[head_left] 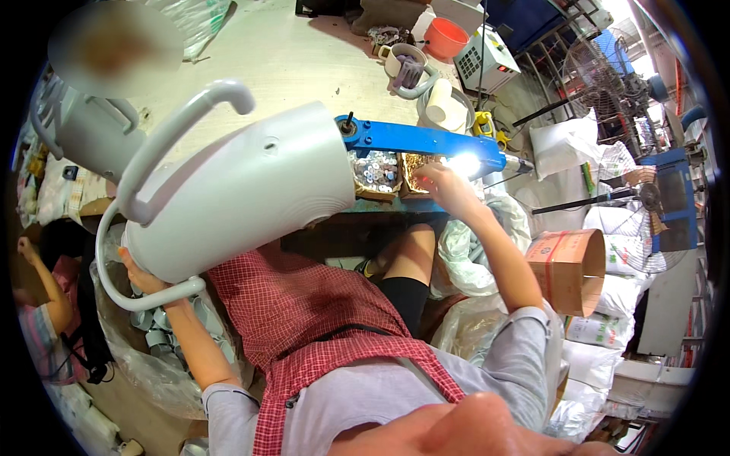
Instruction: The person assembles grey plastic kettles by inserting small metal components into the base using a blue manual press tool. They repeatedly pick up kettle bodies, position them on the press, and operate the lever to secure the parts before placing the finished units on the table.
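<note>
A large light-grey plastic barrel-shaped body (251,190) with curved tubular handles lies tilted across the bench edge. My left hand (141,275) grips its lower end from beneath, beside a handle. The barrel's open right end fits around one end of a blue metal arm (426,138), where a dark upright pin stands. My right hand (450,191) dips into a small box of brass-coloured screws (414,166), fingers bent together; whatever they pinch is hidden. Next to it sits a box of small silvery and white fasteners (376,172).
Another grey barrel (95,129) stands at the far left, near a co-worker's arm (49,277). A bag of grey parts (163,334) is below my left arm. At right are a carton (566,266), white sacks (563,144) and fans. Behind the arm stand a cup (403,61) and red bowl (446,38).
</note>
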Demonstrator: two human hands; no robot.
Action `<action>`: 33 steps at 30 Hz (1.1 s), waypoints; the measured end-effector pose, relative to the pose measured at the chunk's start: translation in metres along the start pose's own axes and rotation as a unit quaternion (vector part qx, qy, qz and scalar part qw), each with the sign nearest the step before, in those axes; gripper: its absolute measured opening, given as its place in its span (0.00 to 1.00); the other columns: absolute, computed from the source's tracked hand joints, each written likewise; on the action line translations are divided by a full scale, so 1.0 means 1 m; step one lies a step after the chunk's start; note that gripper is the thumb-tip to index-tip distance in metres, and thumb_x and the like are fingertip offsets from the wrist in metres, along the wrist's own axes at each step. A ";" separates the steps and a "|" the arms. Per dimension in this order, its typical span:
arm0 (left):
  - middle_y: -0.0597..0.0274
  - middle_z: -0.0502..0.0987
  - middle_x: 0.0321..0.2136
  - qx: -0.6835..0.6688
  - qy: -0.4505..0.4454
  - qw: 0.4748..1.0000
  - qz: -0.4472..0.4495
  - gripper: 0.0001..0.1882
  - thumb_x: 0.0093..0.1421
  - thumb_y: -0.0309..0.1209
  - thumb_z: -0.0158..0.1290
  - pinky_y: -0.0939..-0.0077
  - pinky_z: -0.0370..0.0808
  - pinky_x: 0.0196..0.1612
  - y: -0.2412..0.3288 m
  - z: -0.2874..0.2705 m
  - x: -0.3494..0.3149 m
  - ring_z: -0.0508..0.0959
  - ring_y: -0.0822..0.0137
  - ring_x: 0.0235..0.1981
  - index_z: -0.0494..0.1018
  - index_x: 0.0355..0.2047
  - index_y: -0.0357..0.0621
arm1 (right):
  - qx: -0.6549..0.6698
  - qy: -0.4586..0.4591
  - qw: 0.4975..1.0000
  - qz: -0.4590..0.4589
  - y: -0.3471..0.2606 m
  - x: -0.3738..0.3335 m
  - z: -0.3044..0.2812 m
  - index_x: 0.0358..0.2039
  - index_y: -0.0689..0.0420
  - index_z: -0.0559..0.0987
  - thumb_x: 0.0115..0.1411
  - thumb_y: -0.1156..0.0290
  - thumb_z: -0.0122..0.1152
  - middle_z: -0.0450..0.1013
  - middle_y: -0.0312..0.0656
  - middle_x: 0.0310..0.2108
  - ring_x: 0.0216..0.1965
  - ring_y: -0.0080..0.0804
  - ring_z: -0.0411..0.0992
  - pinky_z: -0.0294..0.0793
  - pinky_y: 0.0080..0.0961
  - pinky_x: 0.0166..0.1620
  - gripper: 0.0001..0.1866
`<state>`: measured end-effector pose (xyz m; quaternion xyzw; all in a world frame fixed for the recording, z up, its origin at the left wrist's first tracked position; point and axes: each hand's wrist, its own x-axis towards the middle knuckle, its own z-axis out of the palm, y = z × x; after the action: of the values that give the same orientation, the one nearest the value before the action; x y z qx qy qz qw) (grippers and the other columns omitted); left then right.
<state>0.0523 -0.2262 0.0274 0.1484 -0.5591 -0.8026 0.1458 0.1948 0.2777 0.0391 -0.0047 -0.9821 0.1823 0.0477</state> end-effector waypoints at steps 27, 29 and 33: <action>0.55 0.79 0.35 -0.022 0.049 0.999 0.002 0.25 0.66 0.46 0.46 0.75 0.75 0.35 -0.043 -0.025 -0.024 0.79 0.68 0.33 0.74 0.41 0.31 | 0.241 0.140 0.950 0.140 0.014 0.005 0.053 0.32 0.61 0.76 0.56 0.74 0.59 0.76 0.40 0.30 0.33 0.28 0.75 0.73 0.26 0.38 0.05; 0.55 0.79 0.34 -0.023 0.023 0.999 0.011 0.25 0.66 0.46 0.45 0.75 0.75 0.35 -0.037 -0.025 -0.029 0.79 0.67 0.32 0.74 0.41 0.30 | 0.327 0.132 0.928 0.123 -0.029 -0.001 0.036 0.32 0.62 0.75 0.58 0.76 0.57 0.75 0.39 0.31 0.35 0.25 0.74 0.74 0.23 0.40 0.03; 0.54 0.79 0.34 -0.011 0.010 1.000 0.027 0.26 0.66 0.47 0.44 0.75 0.77 0.35 -0.043 -0.036 -0.024 0.80 0.66 0.31 0.74 0.40 0.31 | 0.419 0.150 0.896 0.000 -0.094 0.037 -0.003 0.39 0.66 0.75 0.58 0.82 0.56 0.73 0.41 0.34 0.35 0.24 0.75 0.76 0.20 0.38 0.07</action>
<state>0.0853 -0.2329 -0.0226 0.1398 -0.5521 -0.8032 0.1745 0.1590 0.1921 0.0790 -0.0116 -0.7962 0.5738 0.1917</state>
